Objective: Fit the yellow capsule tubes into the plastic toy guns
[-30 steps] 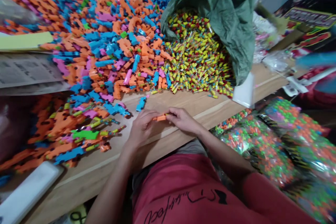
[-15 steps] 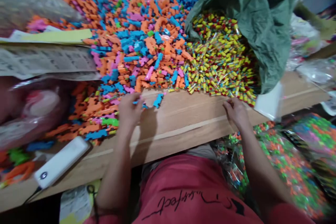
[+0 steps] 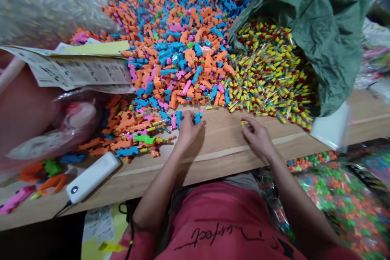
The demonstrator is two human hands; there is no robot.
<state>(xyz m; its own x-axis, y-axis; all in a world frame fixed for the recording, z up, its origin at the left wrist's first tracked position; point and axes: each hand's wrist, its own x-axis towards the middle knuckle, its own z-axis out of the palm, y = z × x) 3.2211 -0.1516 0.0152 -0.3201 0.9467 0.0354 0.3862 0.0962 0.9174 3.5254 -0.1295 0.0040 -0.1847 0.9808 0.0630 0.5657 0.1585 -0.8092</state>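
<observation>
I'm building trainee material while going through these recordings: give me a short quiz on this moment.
1. True or false: the yellow tubes spill out of the green bag onto the table.
2. The left hand touches loose pieces of which colour? A blue, B white, C black.
3. Name the small thing at the right hand fingertips.
Key: 1 true; 2 A; 3 a single yellow tube.
</observation>
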